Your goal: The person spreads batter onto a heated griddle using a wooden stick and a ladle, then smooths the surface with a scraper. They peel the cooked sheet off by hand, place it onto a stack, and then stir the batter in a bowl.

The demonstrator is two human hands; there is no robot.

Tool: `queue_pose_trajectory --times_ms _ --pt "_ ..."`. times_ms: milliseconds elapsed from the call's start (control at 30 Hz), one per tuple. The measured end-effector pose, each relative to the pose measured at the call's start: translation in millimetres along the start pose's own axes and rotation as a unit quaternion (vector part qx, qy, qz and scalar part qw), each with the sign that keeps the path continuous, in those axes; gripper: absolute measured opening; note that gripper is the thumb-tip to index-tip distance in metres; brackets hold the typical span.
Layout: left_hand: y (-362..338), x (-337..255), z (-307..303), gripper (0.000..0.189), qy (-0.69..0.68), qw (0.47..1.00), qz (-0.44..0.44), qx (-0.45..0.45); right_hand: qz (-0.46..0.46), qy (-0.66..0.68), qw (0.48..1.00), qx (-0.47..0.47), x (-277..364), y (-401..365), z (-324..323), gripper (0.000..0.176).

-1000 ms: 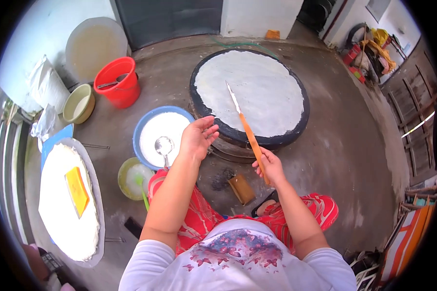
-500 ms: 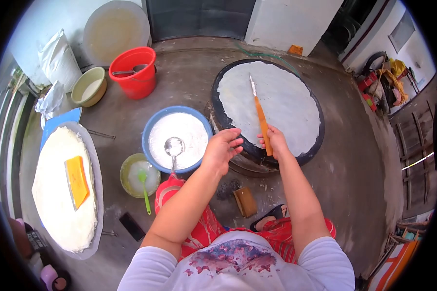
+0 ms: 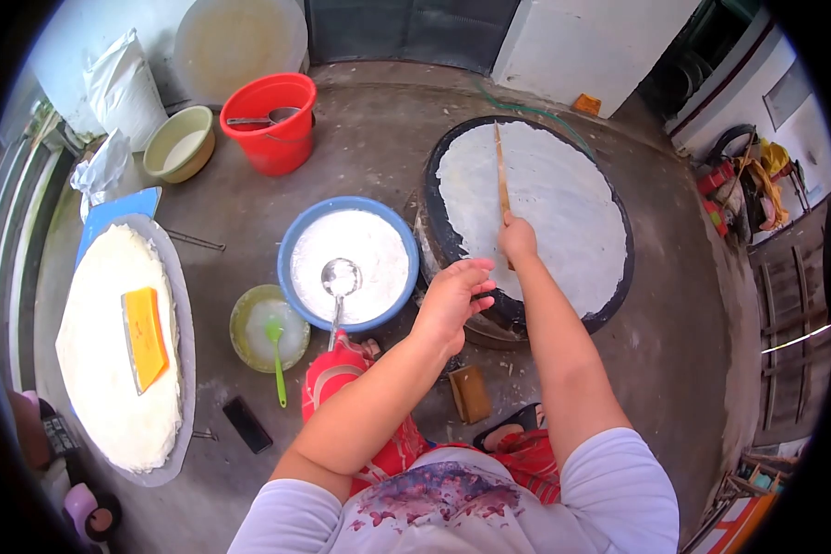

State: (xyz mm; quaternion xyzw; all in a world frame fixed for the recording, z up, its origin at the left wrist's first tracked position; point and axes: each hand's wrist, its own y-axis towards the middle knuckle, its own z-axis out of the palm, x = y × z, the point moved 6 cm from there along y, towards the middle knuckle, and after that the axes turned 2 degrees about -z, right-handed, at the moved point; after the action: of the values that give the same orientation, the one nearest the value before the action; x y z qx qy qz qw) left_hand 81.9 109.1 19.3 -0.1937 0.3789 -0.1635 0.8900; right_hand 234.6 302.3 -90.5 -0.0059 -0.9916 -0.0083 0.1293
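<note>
A thin white sheet of batter covers most of a round black griddle. My right hand is closed around the lower end of a long, flat wooden spatula, reaching over the left part of the sheet. The spatula's blade points toward the far rim and looks narrow, turned nearly on edge. My left hand hovers by the griddle's near left rim, its fingers loosely bent and apart, holding nothing. Left of it stands a blue basin of white batter or flour, with a metal ladle in it.
A small bowl holds milky liquid and a green spatula. Farther left, a stack of white sheets carries an orange scraper. A phone lies on the floor. A red bucket and an olive basin stand behind.
My right hand has moved forward over the sheet, and the wooden spatula has turned more on edge, its tip nearer the far rim. My left hand has shifted slightly right and nearer me.
</note>
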Motion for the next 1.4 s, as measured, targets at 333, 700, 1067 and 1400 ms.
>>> queue_pose_trajectory --times_ms 333,700,1067,1400 --pt "-1.5 0.3 1.7 0.023 -0.006 1.000 -0.001 0.011 0.270 0.650 0.706 0.082 -40.9 -87.2 -26.1 0.035" --pt "-5.3 9.2 3.2 0.023 0.012 1.000 -0.009 0.011 -0.027 0.060 0.998 -0.003 -2.1 -123.7 -36.7 0.034" --pt "-1.5 2.4 0.5 0.026 0.004 1.000 0.009 0.002 0.282 0.646 0.704 0.092 -56.0 -171.4 -28.4 0.034" --pt "-1.3 1.0 -3.0 0.026 0.014 1.000 0.023 -0.006 0.157 0.584 0.775 0.182 -43.8 -200.0 -41.0 0.035"
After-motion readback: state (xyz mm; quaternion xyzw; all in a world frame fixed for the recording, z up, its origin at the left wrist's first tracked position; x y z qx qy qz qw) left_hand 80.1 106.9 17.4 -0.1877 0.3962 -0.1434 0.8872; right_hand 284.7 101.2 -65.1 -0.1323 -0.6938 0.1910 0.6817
